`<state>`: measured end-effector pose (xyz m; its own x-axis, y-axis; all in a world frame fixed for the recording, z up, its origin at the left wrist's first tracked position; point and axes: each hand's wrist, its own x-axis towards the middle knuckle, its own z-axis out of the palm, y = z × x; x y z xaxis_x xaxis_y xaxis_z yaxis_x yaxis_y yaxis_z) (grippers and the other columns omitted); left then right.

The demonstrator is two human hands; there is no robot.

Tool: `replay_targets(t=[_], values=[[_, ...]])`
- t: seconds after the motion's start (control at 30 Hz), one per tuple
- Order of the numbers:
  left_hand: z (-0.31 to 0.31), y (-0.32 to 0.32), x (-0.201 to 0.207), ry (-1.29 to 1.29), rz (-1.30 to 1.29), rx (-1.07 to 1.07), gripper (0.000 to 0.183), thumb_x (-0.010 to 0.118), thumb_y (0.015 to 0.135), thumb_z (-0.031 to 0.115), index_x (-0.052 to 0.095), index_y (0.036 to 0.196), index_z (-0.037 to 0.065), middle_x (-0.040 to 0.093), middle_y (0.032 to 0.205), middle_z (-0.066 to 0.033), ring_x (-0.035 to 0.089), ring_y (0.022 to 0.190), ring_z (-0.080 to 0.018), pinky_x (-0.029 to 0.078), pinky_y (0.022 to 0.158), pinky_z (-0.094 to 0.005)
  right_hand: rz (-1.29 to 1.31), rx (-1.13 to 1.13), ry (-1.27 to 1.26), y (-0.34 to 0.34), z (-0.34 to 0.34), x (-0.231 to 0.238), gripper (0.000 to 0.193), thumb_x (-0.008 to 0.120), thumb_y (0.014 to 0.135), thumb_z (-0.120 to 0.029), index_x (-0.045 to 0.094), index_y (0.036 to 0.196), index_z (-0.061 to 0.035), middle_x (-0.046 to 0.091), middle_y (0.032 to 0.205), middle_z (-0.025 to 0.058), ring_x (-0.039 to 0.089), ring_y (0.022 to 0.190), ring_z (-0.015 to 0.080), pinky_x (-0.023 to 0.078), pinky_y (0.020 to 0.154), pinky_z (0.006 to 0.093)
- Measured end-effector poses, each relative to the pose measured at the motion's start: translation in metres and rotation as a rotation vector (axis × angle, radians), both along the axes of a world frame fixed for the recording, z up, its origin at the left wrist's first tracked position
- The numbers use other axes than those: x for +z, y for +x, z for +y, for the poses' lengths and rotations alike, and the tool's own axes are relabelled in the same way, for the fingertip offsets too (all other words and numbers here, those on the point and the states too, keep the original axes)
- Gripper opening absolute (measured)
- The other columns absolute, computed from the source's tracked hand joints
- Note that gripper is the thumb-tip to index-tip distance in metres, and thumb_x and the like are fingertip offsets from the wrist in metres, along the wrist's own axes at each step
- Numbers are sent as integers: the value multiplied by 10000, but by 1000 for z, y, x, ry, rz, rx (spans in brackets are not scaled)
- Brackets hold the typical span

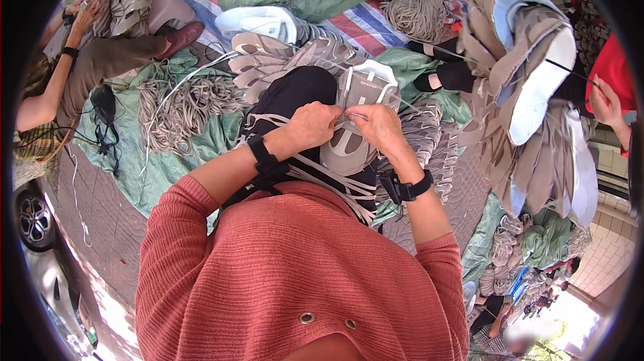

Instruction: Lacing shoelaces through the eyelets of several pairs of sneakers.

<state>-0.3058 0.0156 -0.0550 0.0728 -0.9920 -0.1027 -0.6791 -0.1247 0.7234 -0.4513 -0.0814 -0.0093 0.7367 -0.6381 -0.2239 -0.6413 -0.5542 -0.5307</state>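
We see one shoe upper (350, 141), grey-brown mesh with paler trim and a whitish lining, over the lap (295, 89), toward 1 o'clock from centre. Its collar points to 12 o'clock, its rounded toe to 6, hands (314, 124) partly covering its middle.

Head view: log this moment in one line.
left hand: at shoe | right hand: at same shoe | shoe: over lap | pale laces: across lap | lace heap: on green sheet

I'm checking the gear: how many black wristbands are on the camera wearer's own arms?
2: one wristband behind the left hand, another behind the right hand. The sleeves could hide more.
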Motion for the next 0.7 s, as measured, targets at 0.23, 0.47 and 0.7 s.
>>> replay_targets(t=[0.23, 0.47, 0.7], values=[[-10, 4, 8, 303, 540, 113, 140, 447, 739, 41, 587, 730, 29, 593, 562, -85, 537, 408, -131, 407, 372, -279, -65, -26, 58, -4, -3, -9, 166, 587, 791, -199, 699, 903, -147, 641, 759, 163, 632, 733, 315, 496, 675, 380], [-2, -19, -12, -237, 7, 146, 106, 514, 727, 66, 588, 723, -10, 606, 632, -201, 606, 548, -331, 484, 505, -426, -102, -58, 140, -9, -4, -20, 171, 590, 789, -205, 700, 902, -140, 650, 791, 147, 636, 745, 306, 499, 687, 361], [-5, -8, -14, 295, 950, 230, 59, 529, 780, 52, 573, 769, 13, 577, 577, -81, 427, 380, -76, 342, 350, -229, -140, -40, 194, -15, -10, -18, 173, 598, 801, -149, 691, 929, -80, 673, 756, 94, 615, 675, 130, 482, 661, 275]])
